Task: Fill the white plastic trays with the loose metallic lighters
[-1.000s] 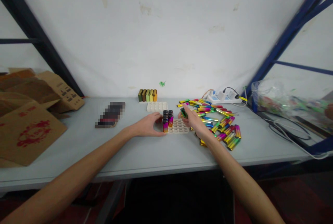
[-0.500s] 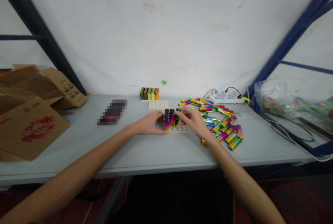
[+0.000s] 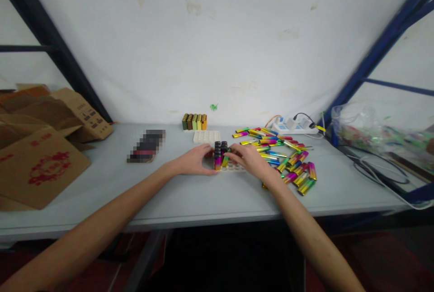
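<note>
My left hand (image 3: 195, 160) curves around the left end of a white tray with round holes (image 3: 233, 169), thumb at its front corner and fingers behind. Upright lighters with black tops and shiny pink-and-yellow bodies (image 3: 217, 161) stand in rows at that end. With its fingertips, my right hand (image 3: 249, 158) pinches a green-and-yellow lighter (image 3: 225, 161), held upright at the tray beside those rows. Part of the tray is hidden under my right hand.
Loose shiny lighters (image 3: 298, 165) lie piled on the right. Behind stand another white tray (image 3: 206, 137) and a filled block of lighters (image 3: 195, 122). A pixelated dark object (image 3: 146, 146) and cardboard boxes (image 3: 44, 161) are left. A power strip (image 3: 293, 127) sits at the back right.
My right hand has moved left and slightly down with the lighter, bringing it close against the standing rows. My left hand stays in place on the tray.
</note>
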Available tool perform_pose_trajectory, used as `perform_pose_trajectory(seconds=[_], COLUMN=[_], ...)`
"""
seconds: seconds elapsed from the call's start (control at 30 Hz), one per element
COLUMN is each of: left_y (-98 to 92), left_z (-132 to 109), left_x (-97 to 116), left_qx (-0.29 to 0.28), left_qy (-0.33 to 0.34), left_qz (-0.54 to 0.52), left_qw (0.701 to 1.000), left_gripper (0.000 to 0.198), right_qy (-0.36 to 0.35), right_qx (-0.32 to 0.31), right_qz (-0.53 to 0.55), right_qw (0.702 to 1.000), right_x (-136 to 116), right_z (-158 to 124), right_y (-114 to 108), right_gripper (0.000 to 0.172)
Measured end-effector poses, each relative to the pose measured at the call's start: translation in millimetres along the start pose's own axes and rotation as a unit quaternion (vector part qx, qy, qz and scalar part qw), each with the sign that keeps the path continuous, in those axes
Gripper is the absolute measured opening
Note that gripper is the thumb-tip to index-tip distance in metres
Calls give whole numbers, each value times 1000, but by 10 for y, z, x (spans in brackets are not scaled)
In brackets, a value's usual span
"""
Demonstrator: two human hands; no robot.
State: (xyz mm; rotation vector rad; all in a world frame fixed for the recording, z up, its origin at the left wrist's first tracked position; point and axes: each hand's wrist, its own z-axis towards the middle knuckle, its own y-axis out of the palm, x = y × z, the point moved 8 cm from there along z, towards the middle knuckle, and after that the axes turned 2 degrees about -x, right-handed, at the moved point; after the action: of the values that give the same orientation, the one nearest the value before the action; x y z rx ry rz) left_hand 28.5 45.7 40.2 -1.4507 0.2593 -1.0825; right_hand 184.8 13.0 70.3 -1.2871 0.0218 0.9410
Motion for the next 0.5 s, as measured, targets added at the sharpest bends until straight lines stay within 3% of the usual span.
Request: perform_pose_trajectory(seconds=[0.2,0.33,0.4,0.5], left_y=[-16,-22,-19,-8], left_z=[-4,-4,-2,2], left_x=[-1,-5,-10,-29], left_qx=[2,5,5,2], left_qy=[-1,-2,1,5], left_qz=[-3,-2,0,5], left_qw=[1000,1000,1000,1000], left_gripper=[57,55,56,58], right_qy=[-6,-3,-8,-2], right_qx=[-8,-62,-77,-35], right_qz=[-28,-8,18,2], right_qw=[1000,998,997,999], right_x=[-35,-1,13,135], right_z=[20,-18,-38,-78], right_y=[91,100,17,-279], right_gripper=[40,42,38,34])
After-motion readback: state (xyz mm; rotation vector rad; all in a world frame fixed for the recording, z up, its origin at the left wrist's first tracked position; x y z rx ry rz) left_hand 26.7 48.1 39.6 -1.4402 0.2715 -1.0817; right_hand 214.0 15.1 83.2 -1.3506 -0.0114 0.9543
